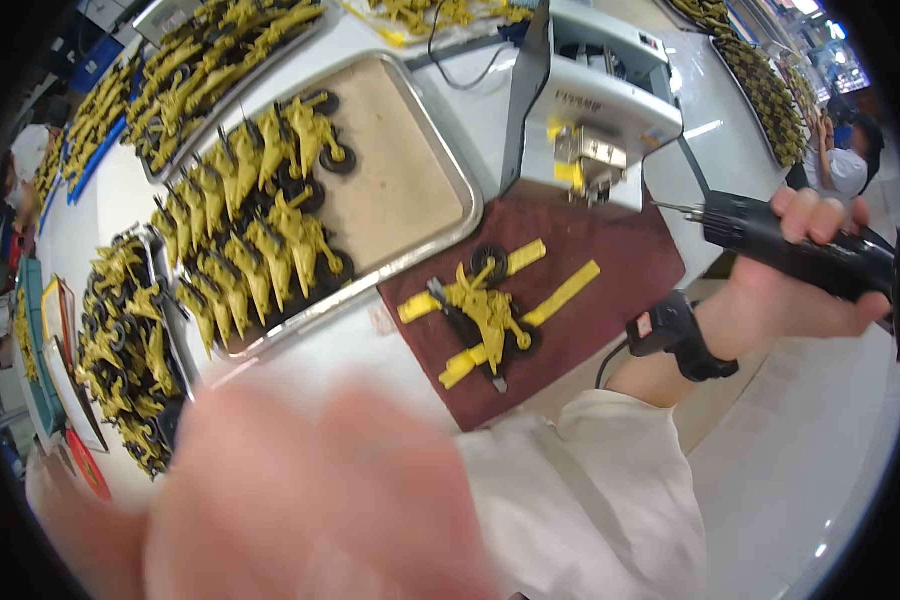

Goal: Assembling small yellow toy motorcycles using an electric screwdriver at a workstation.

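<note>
In the head view, gripped a black cylindrical power screwdriver (770,235) at the right side, in the right hand (770,295), with curled fingers around the barrel. Pointed its thin metal bit leftward, close to the lower corner of a white and grey box-shaped machine (600,115); could not tell about any contact there. Raised the left hand (310,490) in the lower left foreground, large and blurred, near the camera. Could not tell its grip, whether spread, closed or around something. Held the two hands well apart.

Had a yellow and black wheeled plastic assembly (488,315) lying on a dark maroon rectangular mat (620,235), between the two hands: left of the right hand and below the bit's level, up and to the right of the left hand, apart from both. Had flat yellow strips (562,293) around it on the mat. Wore a black boxy device (660,325) strapped at the right wrist, below a cream cloth sleeve (590,480). Faced, beyond the left hand, a metal-rimmed rectangular tray with a brown base (400,150), partly filled with two rows of similar yellow and black pieces (272,140).
</note>
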The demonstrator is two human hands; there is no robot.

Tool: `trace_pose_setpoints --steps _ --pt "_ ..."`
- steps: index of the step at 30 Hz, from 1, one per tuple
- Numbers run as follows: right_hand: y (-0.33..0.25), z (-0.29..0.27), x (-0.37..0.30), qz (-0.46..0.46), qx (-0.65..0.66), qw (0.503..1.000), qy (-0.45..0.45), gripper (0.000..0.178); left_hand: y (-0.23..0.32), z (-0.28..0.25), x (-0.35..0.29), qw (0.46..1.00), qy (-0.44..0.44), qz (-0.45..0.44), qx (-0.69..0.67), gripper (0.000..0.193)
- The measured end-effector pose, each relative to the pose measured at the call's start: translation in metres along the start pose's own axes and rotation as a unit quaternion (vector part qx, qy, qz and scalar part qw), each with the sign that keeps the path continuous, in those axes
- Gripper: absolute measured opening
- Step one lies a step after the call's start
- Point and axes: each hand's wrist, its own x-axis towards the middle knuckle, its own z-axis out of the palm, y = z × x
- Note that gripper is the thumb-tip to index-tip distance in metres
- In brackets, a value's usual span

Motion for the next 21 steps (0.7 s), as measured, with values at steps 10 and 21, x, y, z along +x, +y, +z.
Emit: trace_pose_setpoints --steps 10,21 --pt "0.037 0.015 -0.075 0.056 -0.104 0.987 0.109 0.073 -0.056 0.009 -0.03 0.99 -0.087 -0.076 -0.077 0.03" --pt "0.037 0.021 -0.068 0.03 -0.171 0.976 0.134 0.071 -0.031 0.029 -0.015 0.986 -0.108 -0.04 -0.12 0.025"
